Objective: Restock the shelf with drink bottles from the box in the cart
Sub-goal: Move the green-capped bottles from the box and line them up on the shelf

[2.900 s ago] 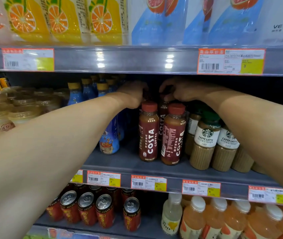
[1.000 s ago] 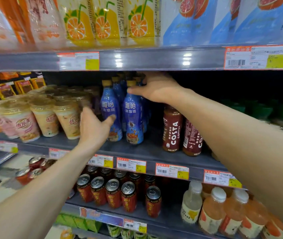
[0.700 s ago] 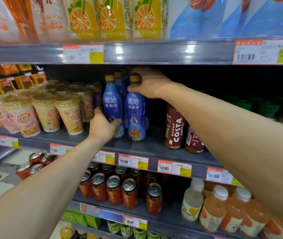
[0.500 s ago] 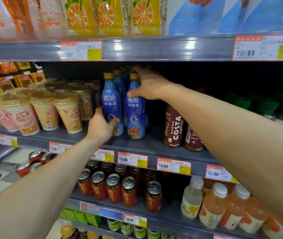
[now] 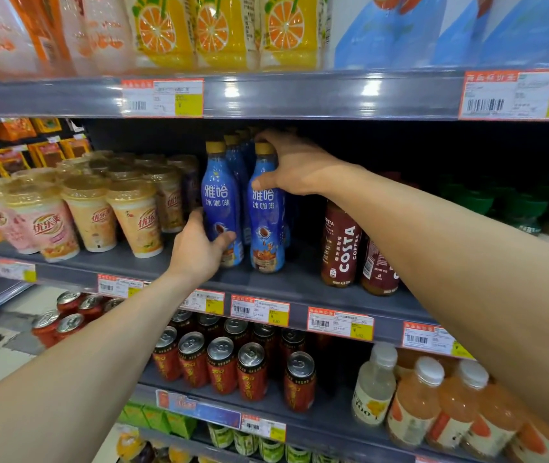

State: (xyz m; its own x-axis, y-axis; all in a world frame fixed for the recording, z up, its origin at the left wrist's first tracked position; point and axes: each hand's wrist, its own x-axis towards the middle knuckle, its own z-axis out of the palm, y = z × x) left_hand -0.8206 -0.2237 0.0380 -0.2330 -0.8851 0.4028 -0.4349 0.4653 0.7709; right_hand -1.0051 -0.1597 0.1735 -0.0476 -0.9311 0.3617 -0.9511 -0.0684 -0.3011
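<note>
Now both hands have left the Costa bottles (image 5: 342, 245) for the blue row on the shelf (image 5: 293, 283): left hand (image 5: 196, 252) wraps the left blue bottle (image 5: 220, 198) low, right hand (image 5: 296, 165) curls round the right blue bottle (image 5: 266, 225) at its neck, so this is likely facing-up, not fresh stock.
</note>
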